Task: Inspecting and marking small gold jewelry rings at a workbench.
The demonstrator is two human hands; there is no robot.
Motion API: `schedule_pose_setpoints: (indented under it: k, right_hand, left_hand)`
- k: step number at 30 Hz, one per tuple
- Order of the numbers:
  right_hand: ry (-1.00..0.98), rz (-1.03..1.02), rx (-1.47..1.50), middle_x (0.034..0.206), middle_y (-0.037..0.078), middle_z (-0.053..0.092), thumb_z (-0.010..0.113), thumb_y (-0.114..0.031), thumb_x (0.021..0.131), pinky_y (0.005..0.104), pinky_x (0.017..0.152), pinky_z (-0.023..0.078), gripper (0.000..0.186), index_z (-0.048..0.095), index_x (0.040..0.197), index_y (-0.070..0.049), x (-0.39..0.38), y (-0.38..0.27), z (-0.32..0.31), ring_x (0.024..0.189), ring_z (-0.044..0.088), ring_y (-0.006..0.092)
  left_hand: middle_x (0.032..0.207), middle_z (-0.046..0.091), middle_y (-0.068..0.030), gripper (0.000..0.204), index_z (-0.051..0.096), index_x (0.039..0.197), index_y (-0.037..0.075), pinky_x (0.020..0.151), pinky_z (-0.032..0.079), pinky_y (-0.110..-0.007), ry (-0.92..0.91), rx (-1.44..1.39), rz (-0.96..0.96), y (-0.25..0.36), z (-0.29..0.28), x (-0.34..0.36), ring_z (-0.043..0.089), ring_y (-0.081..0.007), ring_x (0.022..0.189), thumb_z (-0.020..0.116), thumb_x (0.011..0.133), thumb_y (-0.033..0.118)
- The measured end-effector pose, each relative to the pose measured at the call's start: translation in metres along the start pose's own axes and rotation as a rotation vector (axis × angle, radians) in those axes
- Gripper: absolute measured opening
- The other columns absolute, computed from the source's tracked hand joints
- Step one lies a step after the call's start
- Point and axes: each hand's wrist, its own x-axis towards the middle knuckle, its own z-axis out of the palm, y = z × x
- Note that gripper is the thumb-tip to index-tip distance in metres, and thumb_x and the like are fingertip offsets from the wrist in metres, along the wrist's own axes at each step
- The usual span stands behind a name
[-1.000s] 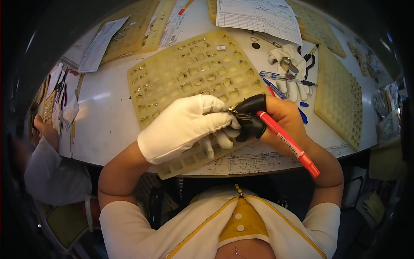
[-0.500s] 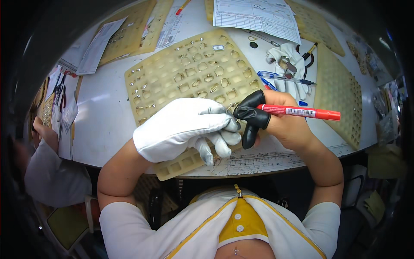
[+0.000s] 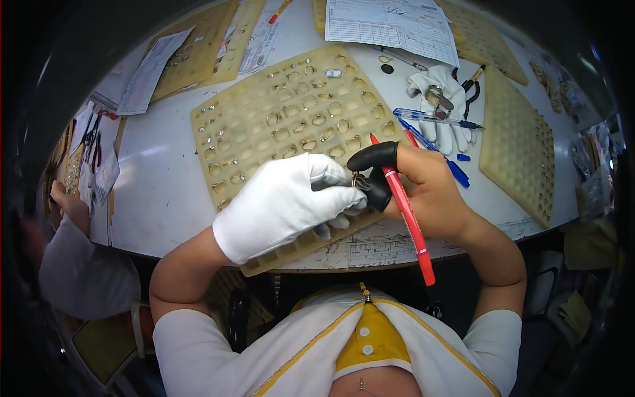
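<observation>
There! The red marker (image 3: 411,221) has swung toward the near side of the ring tray (image 3: 246,106), clasped by the right hand (image 3: 426,188), seemingly freeing fingertips for the ring (image 3: 355,180) the left hand (image 3: 281,202) pinches

The left hand (image 3: 291,202) wears a plain white cloth glove (image 3: 268,215), its cuff ending at the wrist and some of its fingertips (image 3: 322,231) greyish. On the right hand (image 3: 430,192), smooth, slightly glossy black covers (image 3: 374,156) sheathe two of the digits; the rest is bare. The white jacket has short, loose sleeves (image 3: 192,344) ending around the elbows. Its front edges, lined with yellow trim (image 3: 307,336) and zip teeth, part in a V toward the near side; a yellow zip pull (image 3: 364,290) sits at the far end. Between them shows a mustard-yellow top (image 3: 383,344) with two round white buttons (image 3: 368,349) and a white-edged neckline (image 3: 377,364). A small silvery pendant (image 3: 361,383) lies nearest.
</observation>
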Motion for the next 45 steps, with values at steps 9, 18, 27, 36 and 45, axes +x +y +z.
schedule_pose_setpoints:
  k: [9, 18, 27, 36, 45]
  right_hand:
    - [0.098, -0.028, 0.139, 0.076, 0.006, 0.062, 0.061, 0.009, 0.065, 0.0235, 0.058, 0.046, 0.038, 0.063, 0.1, -0.003, 0.0, -0.002, 0.005, 0.063, 0.056, 0.0106]
    - [0.092, 0.013, 0.182, 0.082, 0.005, 0.065, 0.059, 0.009, 0.067, 0.0225, 0.061, 0.047, 0.037, 0.063, 0.102, -0.003, 0.0, 0.0, 0.008, 0.069, 0.058, 0.0077]
    - [0.089, 0.013, 0.184, 0.08, 0.006, 0.066, 0.059, 0.008, 0.07, 0.0209, 0.054, 0.046, 0.033, 0.064, 0.101, -0.003, -0.001, 0.003, 0.009, 0.061, 0.057, 0.006]
    - [0.098, -0.024, 0.122, 0.077, 0.006, 0.065, 0.061, 0.007, 0.067, 0.0217, 0.051, 0.043, 0.036, 0.064, 0.102, -0.004, -0.002, 0.006, 0.008, 0.057, 0.055, 0.0086]
    - [0.107, -0.02, 0.131, 0.074, 0.007, 0.064, 0.059, 0.008, 0.065, 0.0223, 0.05, 0.042, 0.038, 0.065, 0.101, -0.003, -0.001, 0.006, 0.009, 0.055, 0.053, 0.0088]
  left_hand:
    - [0.086, 0.064, -0.0056, 0.034, 0.061, 0.101, -0.001, 0.056, 0.049, -0.025, -0.075, 0.034, 0.01, 0.001, -0.003, 0.004, 0.06, -0.0109, 0.068, 0.066, 0.084, 0.027]
    - [0.092, 0.066, -0.0117, 0.029, 0.056, 0.105, -0.003, 0.05, 0.05, -0.024, -0.09, -0.031, 0.006, -0.001, -0.007, 0.002, 0.066, -0.018, 0.074, 0.063, 0.086, 0.018]
    - [0.089, 0.066, -0.0114, 0.025, 0.058, 0.1, -0.004, 0.05, 0.049, -0.024, -0.077, -0.019, -0.065, 0.006, -0.003, 0.003, 0.065, -0.0163, 0.07, 0.063, 0.086, 0.016]
    - [0.087, 0.066, -0.0113, 0.026, 0.057, 0.1, -0.003, 0.05, 0.049, -0.025, -0.06, -0.07, -0.044, -0.001, -0.006, 0.001, 0.065, -0.0163, 0.066, 0.064, 0.085, 0.017]
    - [0.087, 0.065, -0.0105, 0.024, 0.055, 0.101, -0.003, 0.05, 0.05, -0.024, -0.097, -0.119, -0.068, 0.001, -0.006, 0.004, 0.064, -0.0155, 0.066, 0.061, 0.087, 0.015]
